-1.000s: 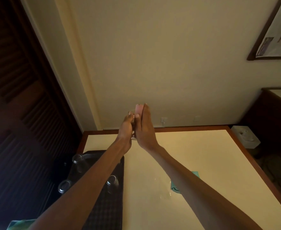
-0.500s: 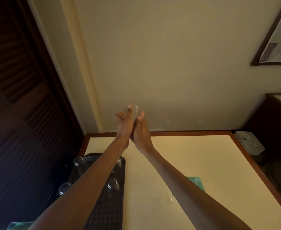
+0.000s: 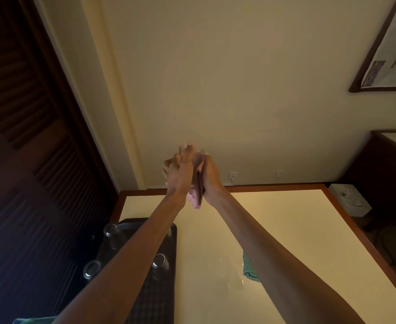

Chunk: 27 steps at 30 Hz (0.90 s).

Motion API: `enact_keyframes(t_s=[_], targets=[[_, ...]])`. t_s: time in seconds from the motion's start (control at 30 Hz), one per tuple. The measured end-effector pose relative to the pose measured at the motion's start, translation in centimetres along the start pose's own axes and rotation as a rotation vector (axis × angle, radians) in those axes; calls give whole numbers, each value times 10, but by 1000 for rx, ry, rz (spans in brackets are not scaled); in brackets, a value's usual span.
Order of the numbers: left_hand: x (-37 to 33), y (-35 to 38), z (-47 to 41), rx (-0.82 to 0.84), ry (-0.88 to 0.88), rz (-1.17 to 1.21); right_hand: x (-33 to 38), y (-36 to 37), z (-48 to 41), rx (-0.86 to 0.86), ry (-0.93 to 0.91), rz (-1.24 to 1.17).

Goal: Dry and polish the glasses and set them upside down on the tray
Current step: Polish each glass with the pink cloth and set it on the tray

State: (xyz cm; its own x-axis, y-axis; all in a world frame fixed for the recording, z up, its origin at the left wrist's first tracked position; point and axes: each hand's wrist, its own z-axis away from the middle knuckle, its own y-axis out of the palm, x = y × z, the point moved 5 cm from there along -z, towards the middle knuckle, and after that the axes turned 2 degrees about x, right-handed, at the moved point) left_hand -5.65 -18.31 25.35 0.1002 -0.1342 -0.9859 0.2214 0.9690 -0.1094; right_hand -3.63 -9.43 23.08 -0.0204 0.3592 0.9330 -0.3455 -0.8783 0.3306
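Both arms are stretched out and raised above the far end of the table. My left hand (image 3: 179,170) grips a clear glass (image 3: 183,149), of which only the rim shows above my fingers. My right hand (image 3: 210,176) holds a pink cloth (image 3: 196,195) against the glass, and the cloth's end hangs down between my wrists. Below, a dark tray (image 3: 169,232) sits at the table's left side. On it stand three glasses upside down (image 3: 110,230) (image 3: 91,268) (image 3: 159,260).
A cream table (image 3: 285,230) with a brown edge fills the lower right. A green cloth (image 3: 249,268) lies on it beside a wet patch (image 3: 227,277). Dark louvred doors stand on the left, a white tissue box (image 3: 350,202) and a dark cabinet on the right.
The pink cloth has come back over the glass and now hangs between my wrists. Half a second ago the bare glass stood out above my fingers.
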Motion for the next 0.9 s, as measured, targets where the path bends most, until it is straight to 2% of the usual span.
enact_keyframes(t_s=[0.1,0.17,0.33,0.43,0.57,0.73,0.83,0.9], targets=[[-10,-4,7,6,42,-7,-10,3,7,9,18,65],[-8,-8,5,6,51,81,-6,9,15,-20,-84,142],[0,-13,1,47,-106,203,-2,21,24,-83,-461,525],[1,-10,9,112,-198,244,11,12,17,-169,-519,575],[2,-6,18,125,-162,233,26,-1,9,-170,-329,437],[12,2,1,59,-65,78,20,3,6,-25,70,-24],[9,-1,-4,8,-35,10,7,5,10,1,142,-61],[-14,-7,10,22,11,11,2,7,16,-21,113,-5]])
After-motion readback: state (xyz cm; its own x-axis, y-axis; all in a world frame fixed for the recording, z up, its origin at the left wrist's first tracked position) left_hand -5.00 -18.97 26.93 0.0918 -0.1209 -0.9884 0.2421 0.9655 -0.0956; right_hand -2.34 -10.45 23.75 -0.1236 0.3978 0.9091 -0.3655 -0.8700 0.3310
